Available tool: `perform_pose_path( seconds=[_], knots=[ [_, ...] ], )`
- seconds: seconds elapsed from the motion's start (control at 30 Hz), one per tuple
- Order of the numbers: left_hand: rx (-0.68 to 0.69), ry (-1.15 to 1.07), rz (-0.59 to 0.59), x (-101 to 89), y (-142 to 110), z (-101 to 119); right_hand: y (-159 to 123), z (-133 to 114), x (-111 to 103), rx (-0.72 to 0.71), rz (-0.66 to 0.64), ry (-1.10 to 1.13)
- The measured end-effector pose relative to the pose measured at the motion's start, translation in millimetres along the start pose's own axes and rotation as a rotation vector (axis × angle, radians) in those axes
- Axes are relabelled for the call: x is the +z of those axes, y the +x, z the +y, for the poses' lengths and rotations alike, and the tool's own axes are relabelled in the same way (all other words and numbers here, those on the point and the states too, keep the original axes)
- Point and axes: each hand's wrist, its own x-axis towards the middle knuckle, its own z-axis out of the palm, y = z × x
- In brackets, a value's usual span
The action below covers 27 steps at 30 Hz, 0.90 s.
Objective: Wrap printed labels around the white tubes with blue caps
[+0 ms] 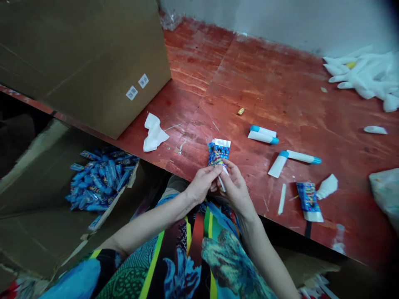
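Observation:
At the front edge of the table, my left hand (202, 182) and my right hand (236, 189) meet, fingertips closed together on a blue printed wrapper (215, 154). A second blue piece with a white end shows just behind it. A narrow white strip (222, 182) sticks down between the hands; whether it belongs to the wrapper I cannot tell. The fingers hide the lower part of what they hold. To the right lie several white tubes with blue caps (262, 135). Beyond them rests another blue printed packet (309, 201) beside a crumpled white piece (327, 186).
A large cardboard carton (93, 62) stands on the table at left. Below, an open cardboard box (28, 195) holds many blue wrapped pieces (99, 178). White paper (152, 133) and a small gold bit (241, 111) lie on the red tabletop (199, 108). White finger-shaped pieces (364, 77) are heaped far right.

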Motion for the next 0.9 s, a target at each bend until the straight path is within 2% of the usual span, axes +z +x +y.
perform_pose_path(
  seconds=[0.13, 0.27, 0.37, 0.5, 0.57, 0.67, 0.73, 0.9],
  knots=[
    [0.035, -0.057, 0.007, 1.0, 4, 20, 4, -4, -10, -0.145, 0.012, -0.101],
    [0.082, -0.138, 0.083, -4.6, 10, 38, -9, 0, -24, -0.072, -0.136, -0.104],
    [0.048, -0.159, 0.031, -6.8, 10, 30, -12, 10, -25, -0.028, -0.094, -0.058],
    [0.051, -0.138, -0.043, -5.8, 7, 11, -3, 13, -15, -0.128, 0.012, -0.077],
    [0.042, -0.113, -0.063, -6.9, 5, 10, -1, 7, -16, -0.141, -0.035, -0.098],
    [-0.022, -0.080, -0.077, -11.3, 2, 15, -1, -3, -25, -0.081, -0.186, -0.111],
    [-0.058, -0.073, -0.084, -13.8, 1, 16, -1, -5, -31, -0.045, -0.240, -0.113],
    [-0.022, -0.083, -0.060, -12.5, 3, 8, 5, 4, -22, -0.031, -0.125, -0.111]
  ],
)
